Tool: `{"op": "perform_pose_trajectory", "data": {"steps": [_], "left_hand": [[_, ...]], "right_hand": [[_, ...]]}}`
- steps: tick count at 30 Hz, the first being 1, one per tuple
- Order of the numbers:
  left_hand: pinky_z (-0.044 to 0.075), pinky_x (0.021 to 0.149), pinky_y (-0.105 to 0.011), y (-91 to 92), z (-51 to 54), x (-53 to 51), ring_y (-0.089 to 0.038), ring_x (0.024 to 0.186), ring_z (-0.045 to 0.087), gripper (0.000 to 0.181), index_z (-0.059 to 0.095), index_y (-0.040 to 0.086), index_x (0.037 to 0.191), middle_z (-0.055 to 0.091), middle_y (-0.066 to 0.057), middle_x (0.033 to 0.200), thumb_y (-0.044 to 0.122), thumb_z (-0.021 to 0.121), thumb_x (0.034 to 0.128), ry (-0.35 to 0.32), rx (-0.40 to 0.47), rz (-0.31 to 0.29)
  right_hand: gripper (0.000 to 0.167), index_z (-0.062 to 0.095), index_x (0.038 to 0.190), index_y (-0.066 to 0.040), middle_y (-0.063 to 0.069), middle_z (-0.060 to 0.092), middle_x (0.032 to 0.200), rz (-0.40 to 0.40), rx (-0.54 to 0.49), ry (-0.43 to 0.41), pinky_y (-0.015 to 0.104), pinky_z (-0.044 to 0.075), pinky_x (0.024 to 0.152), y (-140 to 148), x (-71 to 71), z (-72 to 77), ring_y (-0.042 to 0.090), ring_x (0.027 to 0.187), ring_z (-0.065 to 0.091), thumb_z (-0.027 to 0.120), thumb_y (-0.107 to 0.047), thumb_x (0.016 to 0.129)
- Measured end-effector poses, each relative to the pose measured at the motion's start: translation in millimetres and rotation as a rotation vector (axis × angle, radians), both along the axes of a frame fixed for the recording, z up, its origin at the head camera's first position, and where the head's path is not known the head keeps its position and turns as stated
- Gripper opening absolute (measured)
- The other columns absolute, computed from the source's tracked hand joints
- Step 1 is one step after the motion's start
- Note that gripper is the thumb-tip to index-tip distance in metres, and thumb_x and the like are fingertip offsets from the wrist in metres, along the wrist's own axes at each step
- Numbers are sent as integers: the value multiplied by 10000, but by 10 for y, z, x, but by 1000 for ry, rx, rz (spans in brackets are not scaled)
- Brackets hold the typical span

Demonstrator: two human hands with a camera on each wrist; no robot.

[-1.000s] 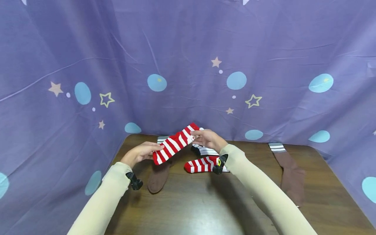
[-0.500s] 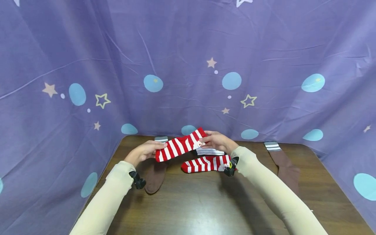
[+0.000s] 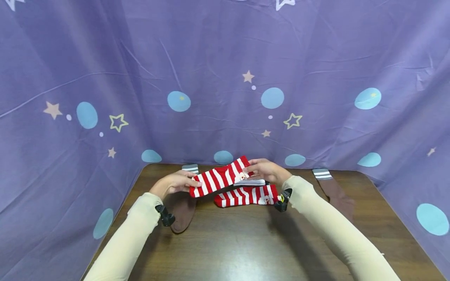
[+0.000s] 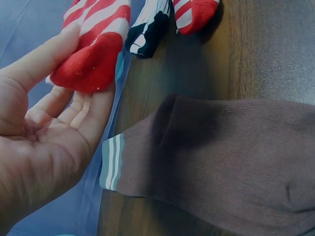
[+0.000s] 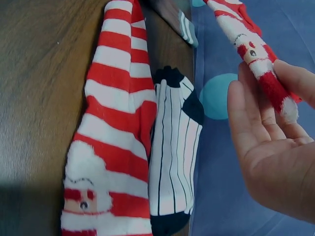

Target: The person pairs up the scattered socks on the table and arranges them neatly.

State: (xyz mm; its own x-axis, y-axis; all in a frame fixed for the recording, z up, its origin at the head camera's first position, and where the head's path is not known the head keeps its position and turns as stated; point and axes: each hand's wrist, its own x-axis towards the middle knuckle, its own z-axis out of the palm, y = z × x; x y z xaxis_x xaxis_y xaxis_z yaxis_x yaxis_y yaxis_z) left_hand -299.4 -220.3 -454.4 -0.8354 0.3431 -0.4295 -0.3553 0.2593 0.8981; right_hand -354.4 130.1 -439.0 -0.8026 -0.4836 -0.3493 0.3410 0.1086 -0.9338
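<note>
In the head view, the held striped sock (image 3: pixel 214 179) is above the table (image 3: pixel 225 242), its long axis aslant: toe toward eight o'clock, cuff toward two. The left hand (image 3: pixel 175 183) grips the toe and the right hand (image 3: pixel 267 169) the cuff; this end-to-end hold probably serves to spread the knit out lengthwise. From it, the lying striped sock (image 3: pixel 242 197) sits at four o'clock, toe toward nine; one brown sock (image 3: pixel 184 216) lies between seven and eight, the other brown sock (image 3: pixel 337 195) well apart near three. In the left wrist view, thumb and fingers pinch the red toe, which points toward seven o'clock, perhaps leaving most of the fabric exposed. In the right wrist view, the cuff end is pinched beside its face patch (image 5: pixel 250 51) and points toward five o'clock, the body running toward eleven. The lying one stretches from twelve to six, toe at twelve, with the pinstriped sock (image 5: pixel 174 152) close along its three o'clock side, seemingly laid parallel for tidiness.
</note>
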Motion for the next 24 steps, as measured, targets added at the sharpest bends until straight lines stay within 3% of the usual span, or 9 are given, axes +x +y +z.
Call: {"op": "perform_pose_trajectory", "data": {"steps": [4, 8, 18, 21, 24], "left_hand": [[585, 857, -288, 20, 14, 6, -98, 855, 684, 449, 538, -113, 1306, 712, 11, 922, -27, 675, 887, 25, -4, -14], [579, 843, -276, 50, 28, -13, -86, 827, 685, 295, 605, -69, 1166, 715, 31, 877, -31, 666, 880, 34, -3, 15], [596, 852, -305, 136, 18, -65, -97, 869, 699, 500, 464, -86, 1393, 715, 26, 947, 41, 648, 945, 4, 1, 71], [598, 842, -298, 155, 25, -70, -100, 876, 700, 523, 444, -88, 1417, 711, 24, 959, 54, 645, 955, 0, 13, 67], [597, 838, -295, 173, 41, -71, -105, 878, 702, 527, 446, -85, 1422, 710, 23, 965, 56, 649, 957, -3, 21, 71]], "right_hand": [[134, 574, 1124, -37, 14, 667, 993, -12, -9, 1, 561, 400, 1174, 66, -18, 2, 138, 898, 674, 606, -16, 996], [97, 570, 1121, -44, -1, 663, 972, -26, -28, -6, 580, 348, 1203, 113, -16, 18, 122, 897, 658, 575, -39, 1024], [77, 576, 998, -107, -9, 567, 968, -66, -2, 6, 563, 359, 1202, 185, -2, 30, 132, 862, 604, 599, -169, 1038], [51, 580, 1033, -92, -14, 541, 933, -85, -8, 4, 565, 353, 1204, 208, 2, 28, 120, 774, 520, 603, -137, 1030], [129, 557, 1147, -72, -14, 553, 958, -97, -9, 2, 552, 364, 1198, 222, 10, 36, 114, 782, 519, 591, -116, 1031]]}}
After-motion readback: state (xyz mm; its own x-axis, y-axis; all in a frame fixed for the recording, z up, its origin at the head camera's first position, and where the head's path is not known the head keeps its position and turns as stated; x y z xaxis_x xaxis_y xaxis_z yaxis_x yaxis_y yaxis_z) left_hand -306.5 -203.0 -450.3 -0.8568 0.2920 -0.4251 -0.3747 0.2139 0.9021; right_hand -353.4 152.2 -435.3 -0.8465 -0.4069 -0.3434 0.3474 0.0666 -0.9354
